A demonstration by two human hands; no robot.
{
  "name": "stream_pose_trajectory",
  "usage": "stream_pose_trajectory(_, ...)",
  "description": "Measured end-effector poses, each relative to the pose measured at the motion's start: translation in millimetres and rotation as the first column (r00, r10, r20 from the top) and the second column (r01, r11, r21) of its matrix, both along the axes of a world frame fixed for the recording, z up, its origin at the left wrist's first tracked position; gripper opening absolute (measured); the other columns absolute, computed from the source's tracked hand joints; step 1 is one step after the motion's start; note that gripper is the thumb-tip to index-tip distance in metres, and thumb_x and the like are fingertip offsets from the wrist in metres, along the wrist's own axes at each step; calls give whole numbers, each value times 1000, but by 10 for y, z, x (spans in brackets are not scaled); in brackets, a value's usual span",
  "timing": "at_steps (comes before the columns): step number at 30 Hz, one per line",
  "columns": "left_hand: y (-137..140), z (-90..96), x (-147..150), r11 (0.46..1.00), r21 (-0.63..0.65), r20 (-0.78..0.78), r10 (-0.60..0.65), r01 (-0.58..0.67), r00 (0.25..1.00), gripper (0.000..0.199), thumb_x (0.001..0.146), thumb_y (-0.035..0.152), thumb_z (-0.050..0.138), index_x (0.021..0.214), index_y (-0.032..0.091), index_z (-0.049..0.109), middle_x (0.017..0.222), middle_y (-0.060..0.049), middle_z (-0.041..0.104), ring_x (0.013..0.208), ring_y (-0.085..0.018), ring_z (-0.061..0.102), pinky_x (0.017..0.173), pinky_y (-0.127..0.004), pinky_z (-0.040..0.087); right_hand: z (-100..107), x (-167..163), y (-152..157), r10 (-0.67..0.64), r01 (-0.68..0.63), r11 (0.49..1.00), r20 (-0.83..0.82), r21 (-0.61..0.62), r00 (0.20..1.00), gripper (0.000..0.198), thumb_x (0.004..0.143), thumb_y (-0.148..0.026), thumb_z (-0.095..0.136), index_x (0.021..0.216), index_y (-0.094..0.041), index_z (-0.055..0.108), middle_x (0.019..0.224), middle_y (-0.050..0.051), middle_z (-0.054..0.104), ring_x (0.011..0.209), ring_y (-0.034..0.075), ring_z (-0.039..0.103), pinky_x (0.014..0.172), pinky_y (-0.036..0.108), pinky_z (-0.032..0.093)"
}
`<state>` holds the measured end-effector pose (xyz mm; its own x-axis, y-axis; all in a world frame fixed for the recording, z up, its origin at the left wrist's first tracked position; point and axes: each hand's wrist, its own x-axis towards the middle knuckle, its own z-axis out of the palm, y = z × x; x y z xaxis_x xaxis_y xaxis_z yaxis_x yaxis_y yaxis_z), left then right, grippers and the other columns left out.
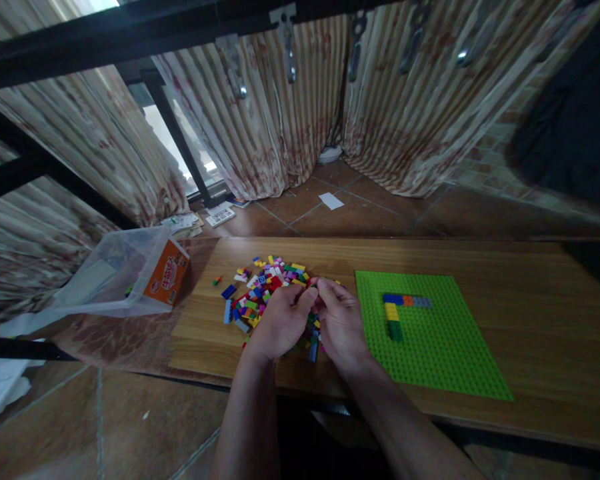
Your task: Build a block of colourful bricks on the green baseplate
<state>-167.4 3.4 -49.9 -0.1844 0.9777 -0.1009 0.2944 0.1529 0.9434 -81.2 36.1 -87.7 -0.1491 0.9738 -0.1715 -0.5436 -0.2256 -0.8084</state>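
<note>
Over the right part of a heap of mixed coloured building bricks (260, 293), my two hands meet at the fingertips. My left hand (287, 317) is closed, its thumb and forefinger pinching. My right hand (340, 317) is closed too, its thumb against the left fingertips. A small reddish building brick (314, 283) shows between them, mostly covered by fingers. To the right lies a green baseplate (445, 353). On it an L of bricks stands: a blue brick (393, 299), an orange one (407, 301) and grey (422, 302) in a row, with yellow (391, 311) and dark green (395, 331) running toward me.
The bricks and baseplate lie on a low wooden table (545, 320). A clear plastic bin (115, 267) with an orange label rests beyond its left end. Dark metal bars (180, 33) with hanging clips cross overhead. Striped curtains (300, 113) hang behind, and papers (220, 215) lie on the tiled floor.
</note>
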Motion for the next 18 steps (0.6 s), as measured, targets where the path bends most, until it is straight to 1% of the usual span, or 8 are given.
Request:
stream_pose_trajectory(5,3,7,15,1000,-6,-38,20,-20,999,36,86,41,49,63,15,54,59,2,50,57,-10,41,54,-23,32,1,-13,0,-7,7,1000,25,-1,1000,22,68,-43,70,71,-21,66,67,-2,62,61,13,52,56,26,41)
stream_pose_trajectory(11,-12,14,42,995,96,-95,48,-38,994,27,88,37,49,76,15,58,68,1,57,62,-11,48,59,-23,36,56,63,69,44,-43,998,-14,45,999,19,73,-39,69,83,-24,69,81,-2,66,70,13,56,64,26,43)
stream_pose_trajectory(14,-21,4,26,993,116,-99,46,-34,994,22,89,34,49,80,16,57,73,0,60,66,-12,52,62,-24,38,66,86,88,75,-74,997,-73,17,995,17,72,-36,70,82,-22,68,76,-2,65,65,12,54,61,25,42)
stream_pose_trajectory(18,-23,-29,-5,993,117,-72,40,-31,997,19,90,30,47,79,17,56,72,0,61,68,-13,56,66,-24,41,53,67,72,124,-128,991,-106,-34,987,18,72,-37,68,80,-20,67,72,-2,63,61,11,52,55,23,40)
